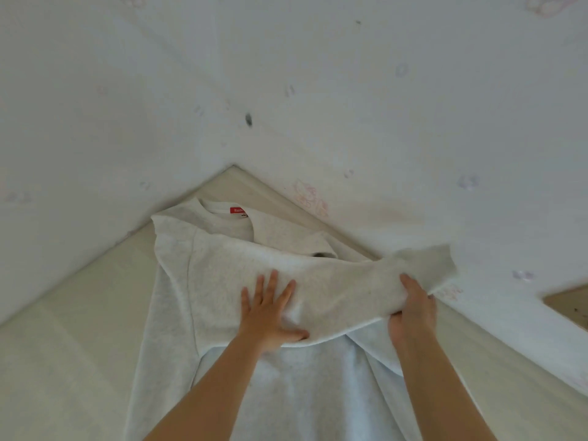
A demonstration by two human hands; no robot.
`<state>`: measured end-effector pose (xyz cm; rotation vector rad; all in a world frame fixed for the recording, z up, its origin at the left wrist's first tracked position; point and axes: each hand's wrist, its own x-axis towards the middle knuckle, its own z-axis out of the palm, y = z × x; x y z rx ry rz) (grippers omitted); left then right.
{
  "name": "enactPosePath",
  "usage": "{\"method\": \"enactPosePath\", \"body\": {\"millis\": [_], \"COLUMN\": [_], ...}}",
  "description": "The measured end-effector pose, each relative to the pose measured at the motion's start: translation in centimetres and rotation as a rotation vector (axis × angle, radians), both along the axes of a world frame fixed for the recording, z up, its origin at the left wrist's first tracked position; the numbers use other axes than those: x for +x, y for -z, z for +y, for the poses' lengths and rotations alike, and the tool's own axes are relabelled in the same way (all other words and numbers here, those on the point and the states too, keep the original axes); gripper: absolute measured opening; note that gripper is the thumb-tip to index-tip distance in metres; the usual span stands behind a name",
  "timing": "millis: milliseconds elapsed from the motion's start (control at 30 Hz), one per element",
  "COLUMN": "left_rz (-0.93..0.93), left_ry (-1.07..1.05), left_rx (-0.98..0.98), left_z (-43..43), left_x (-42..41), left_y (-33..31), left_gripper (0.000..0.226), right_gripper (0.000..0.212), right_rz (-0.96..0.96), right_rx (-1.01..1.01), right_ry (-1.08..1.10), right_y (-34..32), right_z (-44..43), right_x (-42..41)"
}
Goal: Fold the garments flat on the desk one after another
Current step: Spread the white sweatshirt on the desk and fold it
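- The left hand point(267, 311) lies flat with its fingers spread apart. It presses on the light grey sweatshirt point(219, 275), below the red label point(238, 210).
- The right hand point(412, 310) has its fingers curled tight around the sleeve point(350, 281), below and to the right of the red label.
- The sleeve is lifted, and its cuff point(437, 262) sticks out past the right hand.
- The sweatshirt lies on the cream desk point(79, 329), and its body runs down from the red label.
- Two white walls point(286, 74) meet just behind the red label.

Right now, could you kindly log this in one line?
left hand: flat on sweatshirt | right hand: gripping sleeve | fold: unfinished
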<state>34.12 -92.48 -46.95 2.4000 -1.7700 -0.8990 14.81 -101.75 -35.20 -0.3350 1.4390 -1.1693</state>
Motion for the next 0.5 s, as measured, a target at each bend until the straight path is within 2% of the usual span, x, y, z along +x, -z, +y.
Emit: {"method": "enactPosePath", "body": {"millis": [67,133,167,233,267,300,333,367,433,500], "left_rz": [0.328,0.852,1.142,1.691,1.83,1.843,1.76,1.613,1.251,0.931], "left_ry": [-0.149,-0.525,-0.723,-1.01,-1.098,-1.15,-1.18,-1.172,-1.045,-0.965], "left_rx": [-0.029,-0.122,-0.161,-0.237,-0.277,-0.3,-0.294,-0.255,-0.171,-0.172], "left_z": [-0.2,0.3,0.9,2.9,4.3,5.6,6.6,7.3,8.5,8.6], "left_x": [0.8,2.7,4.0,7.9,9.9,11.4,12.6,13.4,14.6,14.7], "left_y": [-2.4,-5.2,-6.2,-7.0,-7.0,-6.9,-6.6,-6.3,-5.8,-5.4], "left_gripper": [0.098,0.094,0.092,0.086,0.085,0.082,0.079,0.074,0.071,0.05], "right_gripper": [0.012,0.011,0.022,0.048,0.051,0.05,0.047,0.042,0.029,0.019], "right_rz": [0.156,0.279,0.37,0.647,0.773,0.856,0.886,0.86,0.845,0.963], "right_rx": [-0.193,-0.422,-0.535,-0.718,-0.735,-0.684,-0.591,-0.522,-0.604,-0.77], "right_ry": [-0.193,-0.45,-0.624,-1.128,-1.387,-1.608,-1.751,-1.779,-1.548,-1.194], "right_y": [-2.1,-2.6,-2.3,0.0,1.4,2.6,3.8,4.6,5.8,6.1], "right_z": [1.1,2.9,4.1,6.7,7.9,8.8,9.2,9.2,7.8,4.6], "right_x": [3.7,7.8,9.7,13.2,14.5,15.3,15.4,15.2,15.3,14.6]}}
